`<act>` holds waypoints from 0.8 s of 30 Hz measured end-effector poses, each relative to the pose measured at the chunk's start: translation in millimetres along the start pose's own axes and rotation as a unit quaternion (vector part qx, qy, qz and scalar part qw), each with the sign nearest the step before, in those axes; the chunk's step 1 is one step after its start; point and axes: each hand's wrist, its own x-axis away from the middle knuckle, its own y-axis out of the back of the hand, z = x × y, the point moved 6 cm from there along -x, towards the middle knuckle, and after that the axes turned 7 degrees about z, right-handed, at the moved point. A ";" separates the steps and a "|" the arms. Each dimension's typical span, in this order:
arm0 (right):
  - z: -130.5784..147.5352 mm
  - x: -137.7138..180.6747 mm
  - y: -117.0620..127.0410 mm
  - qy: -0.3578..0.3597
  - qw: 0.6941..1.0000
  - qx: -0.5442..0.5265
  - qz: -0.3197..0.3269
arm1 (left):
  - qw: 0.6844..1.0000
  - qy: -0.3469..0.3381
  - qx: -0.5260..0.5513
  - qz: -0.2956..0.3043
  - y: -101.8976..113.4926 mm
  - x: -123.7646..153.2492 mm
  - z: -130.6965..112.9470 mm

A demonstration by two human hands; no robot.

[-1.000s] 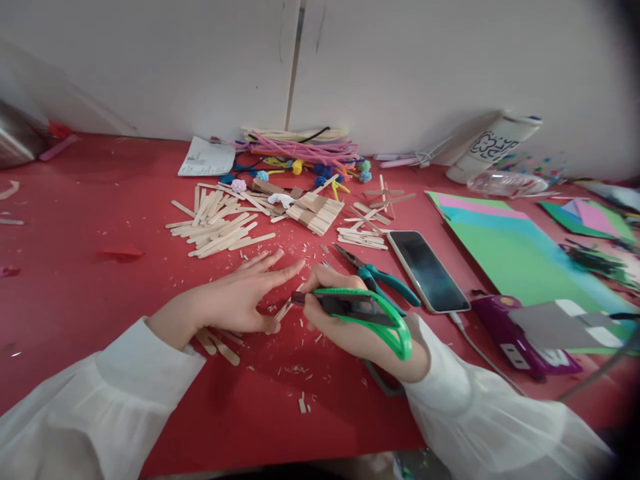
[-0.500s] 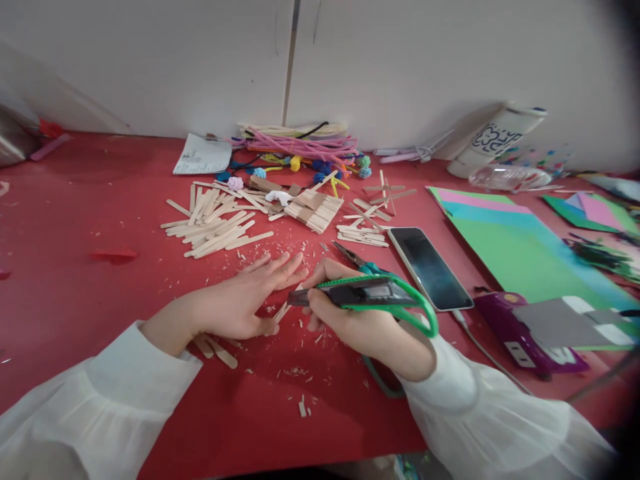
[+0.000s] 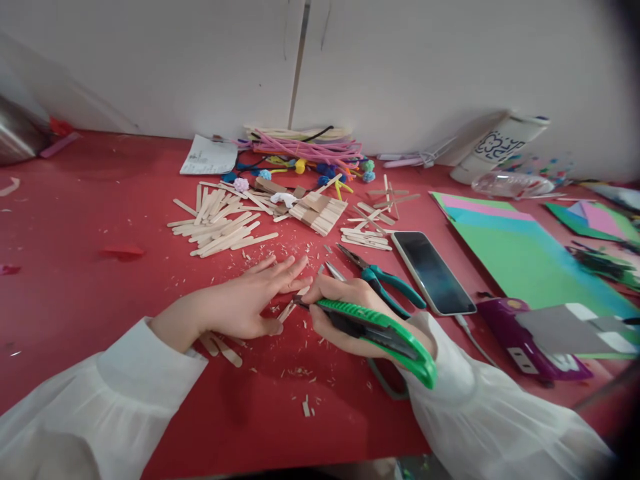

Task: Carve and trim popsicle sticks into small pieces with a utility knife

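My right hand (image 3: pixel 345 310) is closed around a green utility knife (image 3: pixel 387 333), whose tip meets a wooden craft stick (image 3: pixel 287 311) on the red table. Flat on the table, my left hand (image 3: pixel 245 300) has its fingers stretched out, with the thumb against that stick. Part of the stick is hidden between the two hands. Two or so craft sticks (image 3: pixel 227 350) lie under my left wrist. Small wood shavings (image 3: pixel 300 372) are scattered around both hands. Beyond my right hand are teal-handled pliers (image 3: pixel 390 280), and scissors (image 3: pixel 387 380) lie partly beneath its wrist.
A pile of craft sticks (image 3: pixel 220 223) and a bundled stack (image 3: pixel 320 213) lie farther back, before pink pipe cleaners (image 3: pixel 310 147). To the right are a phone (image 3: pixel 434 273), coloured paper sheets (image 3: pixel 520 260), a purple glue gun (image 3: pixel 530 340) and a white tumbler (image 3: pixel 495 147).
The knife has swung in my right hand: its back end dropped toward my wrist and its tip is now down on the stick. The pliers show more. My left hand stays put.
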 end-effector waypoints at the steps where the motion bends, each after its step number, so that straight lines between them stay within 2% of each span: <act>1: 1.0 -0.5 -0.5 0.004 1.000 -0.002 0.013 | 1.000 -0.007 -0.005 -0.001 0.4 0.2 -1.2; 7: 6.2 -2.1 0.3 0.002 0.998 -0.017 0.063 | 0.999 -0.034 -0.013 -0.010 1.1 0.1 -3.9; 13: 9.4 -0.4 1.4 0.003 0.996 -0.027 0.079 | 1.000 -0.017 -0.022 0.003 0.8 0.5 -3.4; 19: 8.8 -3.2 -2.3 0.079 0.993 -0.019 0.080 | 1.000 -0.001 -0.008 0.001 1.4 0.4 -1.9; 24: 7.9 -7.6 -3.1 0.082 0.995 0.004 0.064 | 1.000 -0.014 -0.003 -0.008 2.1 0.3 -4.0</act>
